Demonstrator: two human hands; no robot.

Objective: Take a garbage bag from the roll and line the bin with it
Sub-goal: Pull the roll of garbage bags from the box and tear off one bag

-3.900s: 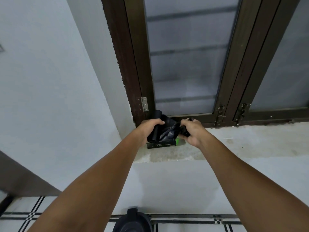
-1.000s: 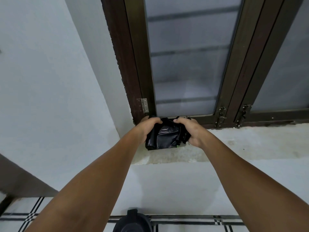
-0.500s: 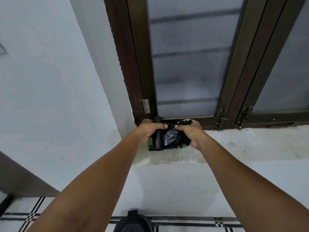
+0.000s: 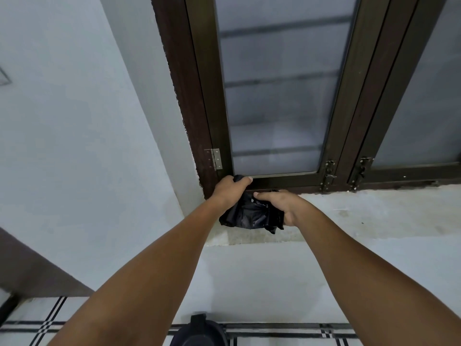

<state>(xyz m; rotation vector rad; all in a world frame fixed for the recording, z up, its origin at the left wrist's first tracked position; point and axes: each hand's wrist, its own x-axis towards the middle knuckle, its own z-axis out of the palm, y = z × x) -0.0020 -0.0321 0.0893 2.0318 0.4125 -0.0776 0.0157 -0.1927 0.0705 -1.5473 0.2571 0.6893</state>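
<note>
Both hands work over a concrete window sill (image 4: pixel 361 216) at its left end. My left hand (image 4: pixel 230 189) is closed around the top of the black garbage bag roll (image 4: pixel 238 178), of which only the tip shows above my fingers. My right hand (image 4: pixel 279 203) grips crumpled black garbage bag plastic (image 4: pixel 252 216) that hangs between the two hands. The green box seen earlier is hidden under the plastic. The dark bin (image 4: pixel 199 332) stands on the floor below, cut off by the bottom edge of the view.
A dark brown window frame (image 4: pixel 199 96) with frosted panes rises behind the sill, with a hinge (image 4: pixel 216 159) and latches (image 4: pixel 329 174). A white wall (image 4: pixel 74 146) is at the left. The floor (image 4: pixel 37 325) is tiled with black lines.
The roll has gone from standing clear in my left hand to mostly covered by it. The loose black plastic has spread lower and now hides the green box.
</note>
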